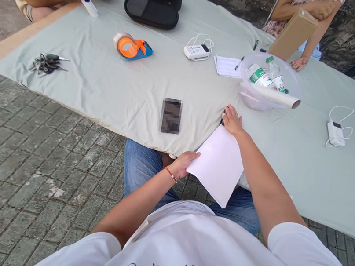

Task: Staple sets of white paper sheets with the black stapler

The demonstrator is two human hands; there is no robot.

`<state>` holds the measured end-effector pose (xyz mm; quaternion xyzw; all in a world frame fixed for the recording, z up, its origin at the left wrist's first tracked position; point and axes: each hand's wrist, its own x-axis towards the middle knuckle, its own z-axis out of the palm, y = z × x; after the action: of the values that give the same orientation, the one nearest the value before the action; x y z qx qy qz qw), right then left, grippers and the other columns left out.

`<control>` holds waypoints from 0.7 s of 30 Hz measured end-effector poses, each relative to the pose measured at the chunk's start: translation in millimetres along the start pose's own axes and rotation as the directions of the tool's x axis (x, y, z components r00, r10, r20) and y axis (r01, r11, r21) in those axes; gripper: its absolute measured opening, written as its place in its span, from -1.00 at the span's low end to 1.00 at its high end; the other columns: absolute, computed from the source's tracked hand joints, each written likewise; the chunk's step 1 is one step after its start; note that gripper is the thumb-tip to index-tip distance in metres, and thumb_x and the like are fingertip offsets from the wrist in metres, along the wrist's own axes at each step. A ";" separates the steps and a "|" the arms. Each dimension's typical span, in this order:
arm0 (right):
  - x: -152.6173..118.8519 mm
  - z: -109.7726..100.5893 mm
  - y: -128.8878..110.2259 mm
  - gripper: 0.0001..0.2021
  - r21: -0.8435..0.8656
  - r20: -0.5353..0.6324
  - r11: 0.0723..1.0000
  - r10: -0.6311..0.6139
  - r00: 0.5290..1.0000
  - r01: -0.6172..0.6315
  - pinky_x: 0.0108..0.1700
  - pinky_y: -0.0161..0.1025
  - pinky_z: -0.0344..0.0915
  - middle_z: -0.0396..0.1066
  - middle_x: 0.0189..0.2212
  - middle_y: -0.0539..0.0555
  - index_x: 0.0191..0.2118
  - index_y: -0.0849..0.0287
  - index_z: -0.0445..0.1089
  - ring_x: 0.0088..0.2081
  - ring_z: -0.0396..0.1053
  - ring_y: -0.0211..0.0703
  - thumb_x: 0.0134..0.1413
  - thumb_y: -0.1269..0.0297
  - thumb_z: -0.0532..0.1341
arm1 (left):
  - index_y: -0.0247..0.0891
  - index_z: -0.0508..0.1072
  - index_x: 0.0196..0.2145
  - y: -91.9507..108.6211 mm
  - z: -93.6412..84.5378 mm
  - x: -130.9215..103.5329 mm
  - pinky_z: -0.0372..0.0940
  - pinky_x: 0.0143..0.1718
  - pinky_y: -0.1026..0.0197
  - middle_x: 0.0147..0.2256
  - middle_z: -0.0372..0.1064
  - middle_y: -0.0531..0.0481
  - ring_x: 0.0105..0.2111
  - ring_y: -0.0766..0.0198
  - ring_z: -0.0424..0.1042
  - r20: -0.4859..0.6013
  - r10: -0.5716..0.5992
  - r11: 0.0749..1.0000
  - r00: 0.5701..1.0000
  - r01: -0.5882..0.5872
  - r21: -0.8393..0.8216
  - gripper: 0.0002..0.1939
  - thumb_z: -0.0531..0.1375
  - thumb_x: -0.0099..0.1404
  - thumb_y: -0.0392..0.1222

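Observation:
My left hand (pixel 185 163) grips the near left edge of white sheets of paper (pixel 218 163), thumb on top. The sheets reach over the table's near edge above my lap. At their far corner, my right hand (pixel 232 121) lies with fingers stretched out, palm down. A narrow dark object (pixel 223 116) shows under those fingertips; most of it is hidden, so its kind is unclear. To the left of the sheets lies a dark, pixelated rectangular item (pixel 171 116) on the cloth.
Beyond my right hand stands a translucent basin (pixel 252 100) holding bottles and a cardboard tube (pixel 279 98). An orange-blue tape dispenser (pixel 132 48), keys (pixel 48 63), a black case (pixel 152 11) and white corded devices (pixel 197 51) lie around. Two people are across the table, one beside a cardboard box (pixel 294 35).

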<state>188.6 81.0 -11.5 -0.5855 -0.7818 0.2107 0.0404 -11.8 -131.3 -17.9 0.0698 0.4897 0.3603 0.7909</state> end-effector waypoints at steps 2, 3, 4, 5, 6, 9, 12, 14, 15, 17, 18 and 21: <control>-0.6 -0.3 -0.5 -0.38 0.003 -0.002 1.000 -0.002 1.000 0.002 0.34 0.40 -0.39 -0.34 0.46 0.00 0.43 -0.05 -0.19 0.45 -0.40 0.02 0.34 -0.07 -0.32 | -0.42 0.50 -0.33 0.5 0.4 -1.2 0.35 -0.47 0.20 -0.49 0.49 -0.13 -0.51 0.20 0.47 0.006 0.000 1.000 1.000 0.000 -0.001 -0.75 0.34 0.17 -0.14; -0.8 -0.4 -0.8 -0.38 0.005 -0.003 1.000 -0.003 1.000 0.003 0.34 0.40 -0.40 -0.34 0.46 0.00 0.43 -0.05 -0.19 0.45 -0.40 0.01 0.34 -0.07 -0.32 | -0.43 0.50 -0.33 0.6 0.5 -1.7 0.35 -0.47 0.20 -0.49 0.49 -0.13 -0.51 0.20 0.47 0.009 0.002 1.000 1.000 -0.002 -0.003 -0.76 0.33 0.17 -0.14; -1.0 -0.3 -0.8 -0.38 0.007 -0.004 1.000 -0.003 1.000 0.003 0.34 0.39 -0.40 -0.34 0.46 0.00 0.43 -0.04 -0.18 0.45 -0.40 0.01 0.34 -0.07 -0.31 | -0.42 0.50 -0.33 0.7 0.6 -2.0 0.35 -0.47 0.20 -0.49 0.50 -0.13 -0.51 0.20 0.47 0.010 0.003 1.000 1.000 -0.003 -0.005 -0.77 0.32 0.18 -0.15; -1.0 0.0 -0.7 -0.38 0.009 -0.006 1.000 -0.003 1.000 0.004 0.34 0.39 -0.40 -0.34 0.46 0.00 0.43 -0.04 -0.17 0.45 -0.40 0.01 0.34 -0.07 -0.31 | -0.42 0.50 -0.33 0.8 0.7 -2.4 0.35 -0.47 0.20 -0.49 0.50 -0.13 -0.51 0.20 0.46 0.009 0.004 1.000 1.000 -0.004 -0.006 -0.78 0.31 0.19 -0.16; -0.9 0.4 -0.4 -0.38 0.011 -0.010 1.000 -0.004 1.000 0.005 0.34 0.40 -0.40 -0.34 0.46 0.01 0.43 -0.04 -0.17 0.45 -0.40 0.02 0.34 -0.07 -0.30 | -0.41 0.50 -0.33 1.0 0.9 -2.7 0.35 -0.47 0.20 -0.49 0.50 -0.13 -0.51 0.20 0.46 0.008 0.004 1.000 1.000 -0.004 -0.004 -0.79 0.30 0.19 -0.16; 0.3 2.9 1.9 -0.39 0.015 -0.033 1.000 -0.015 0.999 0.015 0.33 0.42 -0.38 -0.32 0.46 0.02 0.42 -0.05 -0.15 0.45 -0.37 0.05 0.34 -0.08 -0.29 | -0.38 0.49 -0.36 2.1 1.9 -4.2 0.33 -0.47 0.20 -0.49 0.49 -0.11 -0.51 0.21 0.45 -0.003 0.010 1.000 1.000 -0.010 0.016 -0.81 0.29 0.19 -0.15; 1.7 5.6 4.4 -0.38 0.012 -0.040 1.000 -0.019 0.999 0.020 0.33 0.42 -0.38 -0.32 0.46 0.02 0.42 -0.04 -0.15 0.45 -0.37 0.04 0.34 -0.08 -0.28 | -0.36 0.47 -0.39 3.0 3.5 -5.9 0.29 -0.50 0.22 -0.50 0.47 -0.09 -0.54 0.24 0.42 -0.009 0.024 0.998 1.000 -0.023 0.057 -0.80 0.29 0.19 -0.13; 2.2 7.0 5.4 -0.38 0.011 -0.042 1.000 -0.018 0.999 0.019 0.33 0.42 -0.38 -0.32 0.46 0.01 0.42 -0.03 -0.16 0.45 -0.38 0.03 0.34 -0.08 -0.29 | -0.33 0.45 -0.42 2.5 4.2 -6.3 0.26 -0.52 0.23 -0.50 0.45 -0.07 -0.55 0.25 0.39 -0.021 0.044 0.994 0.999 -0.042 0.104 -0.80 0.29 0.19 -0.12; 2.4 7.6 5.7 -0.38 0.010 -0.045 1.000 -0.018 0.999 0.019 0.33 0.42 -0.38 -0.32 0.46 0.01 0.42 -0.04 -0.16 0.45 -0.38 0.03 0.34 -0.08 -0.29 | -0.32 0.44 -0.43 1.9 4.4 -6.2 0.23 -0.53 0.25 -0.51 0.43 -0.06 -0.55 0.27 0.38 -0.033 0.059 0.990 0.998 -0.054 0.128 -0.80 0.29 0.19 -0.12; 2.6 8.8 6.1 -0.38 0.009 -0.054 1.000 -0.017 0.998 0.018 0.33 0.42 -0.37 -0.32 0.46 0.02 0.42 -0.05 -0.16 0.45 -0.38 0.03 0.34 -0.08 -0.29 | -0.29 0.40 -0.48 -0.1 4.2 -5.6 0.17 -0.55 0.27 -0.55 0.38 -0.02 -0.58 0.31 0.33 -0.068 0.095 0.980 0.993 -0.082 0.182 -0.78 0.29 0.20 -0.12; 2.7 9.4 6.4 -0.38 0.010 -0.057 1.000 -0.016 0.998 0.017 0.33 0.42 -0.36 -0.32 0.46 0.02 0.42 -0.05 -0.16 0.45 -0.38 0.03 0.34 -0.08 -0.29 | -0.28 0.39 -0.50 -1.2 3.8 -5.1 0.15 -0.56 0.27 -0.57 0.35 0.01 -0.60 0.32 0.30 -0.084 0.116 0.973 0.990 -0.097 0.212 -0.77 0.29 0.20 -0.11; 3.4 11.3 7.7 -0.39 0.013 -0.063 1.000 -0.017 0.998 0.018 0.33 0.42 -0.36 -0.31 0.46 0.02 0.42 -0.05 -0.16 0.45 -0.37 0.02 0.34 -0.07 -0.30 | -0.27 0.37 -0.51 -4.1 1.5 -3.3 0.11 -0.55 0.27 -0.59 0.32 0.04 -0.61 0.34 0.26 -0.097 0.175 0.939 0.980 -0.136 0.317 -0.72 0.28 0.19 -0.05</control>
<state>190.9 82.7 -25.2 -0.5846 -0.7839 0.1969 0.0706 -9.3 -136.1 -16.6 0.2086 0.5808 0.3446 0.7074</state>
